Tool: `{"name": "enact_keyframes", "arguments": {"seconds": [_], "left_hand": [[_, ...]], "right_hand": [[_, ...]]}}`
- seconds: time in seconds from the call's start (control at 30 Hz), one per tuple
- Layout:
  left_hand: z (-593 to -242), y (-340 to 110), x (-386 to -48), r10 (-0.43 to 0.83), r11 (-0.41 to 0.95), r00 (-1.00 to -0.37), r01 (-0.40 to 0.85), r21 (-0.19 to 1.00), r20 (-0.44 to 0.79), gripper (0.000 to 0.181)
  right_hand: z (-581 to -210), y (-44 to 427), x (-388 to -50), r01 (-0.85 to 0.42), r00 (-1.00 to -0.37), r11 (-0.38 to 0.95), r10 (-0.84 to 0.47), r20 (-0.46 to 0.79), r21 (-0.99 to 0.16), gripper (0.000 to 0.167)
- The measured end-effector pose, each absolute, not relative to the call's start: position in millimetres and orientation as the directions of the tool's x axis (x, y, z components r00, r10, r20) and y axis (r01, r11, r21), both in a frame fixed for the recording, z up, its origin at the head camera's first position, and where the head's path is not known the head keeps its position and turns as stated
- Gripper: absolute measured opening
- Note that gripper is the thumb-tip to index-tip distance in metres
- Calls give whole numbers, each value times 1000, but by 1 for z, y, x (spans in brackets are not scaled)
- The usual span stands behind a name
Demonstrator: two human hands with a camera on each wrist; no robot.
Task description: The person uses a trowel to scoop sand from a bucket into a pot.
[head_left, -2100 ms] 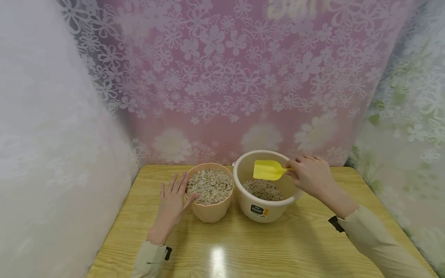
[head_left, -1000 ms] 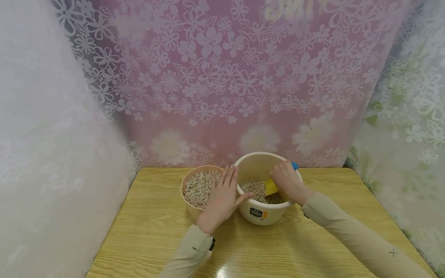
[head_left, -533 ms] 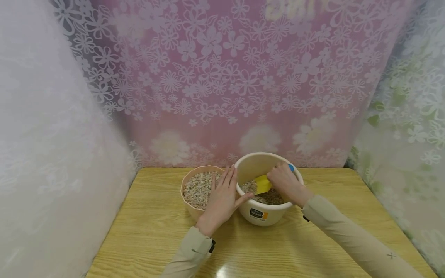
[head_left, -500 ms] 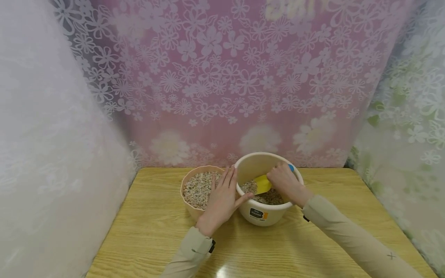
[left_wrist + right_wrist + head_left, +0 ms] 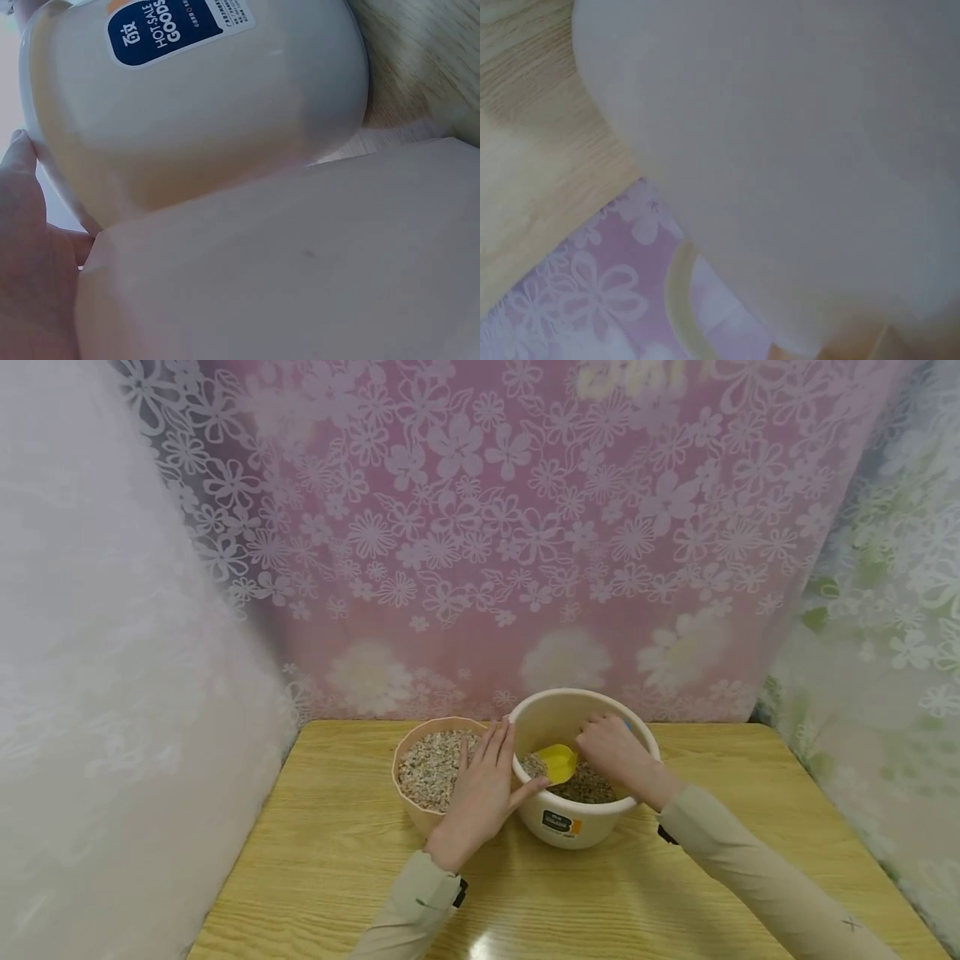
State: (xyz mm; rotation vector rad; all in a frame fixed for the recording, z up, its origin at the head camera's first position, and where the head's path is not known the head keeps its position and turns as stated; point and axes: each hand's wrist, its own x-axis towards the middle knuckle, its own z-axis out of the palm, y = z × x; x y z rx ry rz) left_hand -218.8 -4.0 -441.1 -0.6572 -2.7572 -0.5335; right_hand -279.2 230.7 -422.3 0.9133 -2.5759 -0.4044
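Note:
My right hand [image 5: 611,752] grips a small yellow shovel [image 5: 557,764] inside a cream bucket [image 5: 607,822]; a bit of its blue handle end shows behind the hand. The blade is down in the coarse, brownish grainy material [image 5: 588,785] at the bucket's bottom. With fingers straight, my left hand [image 5: 480,789] reaches over the peach pot [image 5: 422,817] and rests on the bucket's left rim, thumb along its front. Pale mixed grains [image 5: 431,768] fill the pot nearly to its rim. In the left wrist view, part of the left hand [image 5: 26,247] touches the bucket's rim.
Both containers stand side by side on a wood-grain table [image 5: 322,852]. A pink flowered curtain [image 5: 465,568] hangs behind the table, with pale cloths at left and right. The right wrist view shows mostly the bucket's outer wall [image 5: 780,150] and its handle [image 5: 679,292].
The right hand has lowered the shovel from above the bucket into the grains, and the blade has shifted left. My left hand has moved right, from the pot's rim to the bucket's rim.

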Motion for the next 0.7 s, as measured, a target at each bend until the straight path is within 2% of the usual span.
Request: {"name": "enact_keyframes", "arguments": {"seconds": [0.43, 0.7], "left_hand": [[-443, -4, -221, 386, 834, -863, 477, 278, 326, 95], [-442, -5, -220, 378, 833, -866, 472, 289, 326, 94]], "right_hand": [[-416, 238, -273, -687, -699, 714, -701, 142, 136, 6], [-407, 241, -269, -617, -763, 784, -618, 187, 75, 8]]}}
